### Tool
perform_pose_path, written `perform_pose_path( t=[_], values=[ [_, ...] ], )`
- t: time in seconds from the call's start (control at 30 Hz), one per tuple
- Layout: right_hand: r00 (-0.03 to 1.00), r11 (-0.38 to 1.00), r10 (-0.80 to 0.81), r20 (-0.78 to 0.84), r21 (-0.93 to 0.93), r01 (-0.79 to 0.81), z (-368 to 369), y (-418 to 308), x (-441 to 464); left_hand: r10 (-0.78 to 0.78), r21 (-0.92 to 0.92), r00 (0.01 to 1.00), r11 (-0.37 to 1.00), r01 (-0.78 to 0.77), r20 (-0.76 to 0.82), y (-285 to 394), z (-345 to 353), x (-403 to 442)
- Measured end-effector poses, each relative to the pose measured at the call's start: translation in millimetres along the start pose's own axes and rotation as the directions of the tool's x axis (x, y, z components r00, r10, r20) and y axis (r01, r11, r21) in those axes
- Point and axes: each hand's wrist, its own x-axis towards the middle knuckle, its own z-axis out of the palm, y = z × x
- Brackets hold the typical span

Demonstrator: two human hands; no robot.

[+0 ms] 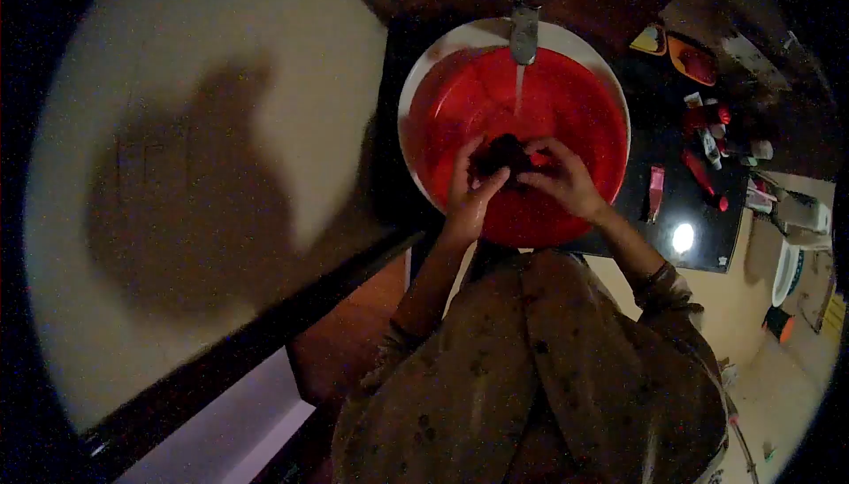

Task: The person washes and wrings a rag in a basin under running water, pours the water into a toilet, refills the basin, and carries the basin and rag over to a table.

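Note:
A red plastic tub (548,232) sits in a round white sink (416,72). From the metal tap (524,37), a thin stream of water (519,90) runs down into it. Over the tub, a dark bunched item (502,155), which looks like wet cloth, is between my two hands. My left hand (471,185) grips its left side, thumb laid across the front. Its right side is pinched by the curled fingers of my right hand (566,181). Poor light hides the item's exact kind and parts of my fingertips.
Right of the sink, a black counter (628,241) carries a pink packet (655,192), a red tube (700,174), several small bottles and tubes, and an orange dish (692,59). A pale wall (345,86) with my shadow stands at the left.

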Motion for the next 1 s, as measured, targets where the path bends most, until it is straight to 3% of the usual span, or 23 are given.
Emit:
perform_pose_path(
  t=[0.13, 0.2, 0.23, 0.33, 0.37, 0.43, 0.47, 0.5, 0.6, 0.7, 0.77, 0.83, 0.87, 0.9, 0.93, 0.97, 1.0],
  values=[
    [0.998, 1.0, 0.017, -0.067, 0.004, -0.017, -38, 6, -15, 0.069, 0.158, 0.994, 0.984, -0.081, 0.082, 9, 29, 2],
    [0.953, 0.904, 0.261, -0.153, 0.385, -0.186, -55, 4, -18, -0.001, 0.321, 1.0, 0.947, -0.006, 0.022, 14, 23, 2],
    [0.952, 0.903, 0.262, -0.159, 0.389, -0.183, -57, 2, -18, -0.003, 0.327, 1.0, 0.945, -0.006, 0.026, 13, 21, 3],
    [0.994, 0.994, 0.045, -0.095, 0.1, -0.035, -43, -13, -22, 0.098, 0.436, 0.995, 0.894, -0.1, 0.029, 7, 12, -1],
    [0.994, 0.994, 0.046, -0.098, 0.106, -0.036, -32, -14, -22, 0.083, 0.44, 0.994, 0.892, -0.107, 0.074, 7, 15, -5],
    [0.989, 0.981, 0.082, 0.119, 0.166, -0.101, -16, -10, -25, 0.069, 0.443, 0.991, 0.889, -0.114, 0.115, 10, 20, -12],
    [0.98, 0.957, 0.132, 0.148, 0.238, -0.165, -16, -8, -26, 0.149, 0.488, 0.98, 0.851, -0.196, 0.134, 14, 21, -16],
    [0.98, 0.955, 0.131, 0.152, 0.245, -0.166, -20, -3, -27, 0.226, 0.53, 0.962, 0.803, -0.273, 0.153, 18, 21, -19],
    [0.977, 0.959, 0.198, 0.081, 0.189, -0.211, -50, 11, -25, 0.245, 0.577, 0.969, 0.785, -0.224, 0.044, 30, 24, -9],
    [0.973, 0.926, 0.23, 0.013, 0.305, -0.223, -72, 11, -33, 0.259, 0.679, 0.966, 0.707, -0.197, 0.01, 36, 14, -11],
    [0.882, 0.849, 0.409, -0.234, 0.453, -0.274, -87, 21, -41, 0.305, 0.66, 0.952, 0.711, -0.243, 0.021, 38, 3, -10],
    [0.826, 0.807, 0.483, -0.29, 0.513, -0.292, -108, 19, -36, 0.425, 0.565, 0.888, 0.782, -0.264, -0.173, 50, -3, -11],
    [0.761, 0.762, 0.557, -0.334, 0.571, -0.307, -117, 18, -36, 0.425, 0.567, 0.888, 0.781, -0.262, -0.174, 56, 0, -12],
    [0.761, 0.76, 0.559, -0.331, 0.572, -0.309, -123, 21, -41, 0.398, 0.456, 0.87, 0.857, -0.239, -0.292, 63, 4, -12],
    [0.819, 0.601, 0.517, -0.249, 0.787, -0.14, -128, 24, -45, 0.354, 0.334, 0.844, 0.915, -0.225, -0.402, 68, 5, -12],
    [0.875, 0.366, 0.446, -0.19, 0.931, 0.015, -133, 22, -46, 0.355, 0.335, 0.843, 0.915, -0.225, -0.403, 68, 5, -12],
    [0.876, 0.368, 0.443, -0.191, 0.93, 0.016, -134, 19, -45, 0.346, 0.347, 0.854, 0.914, -0.212, -0.389, 66, 3, -11]
  ],
)
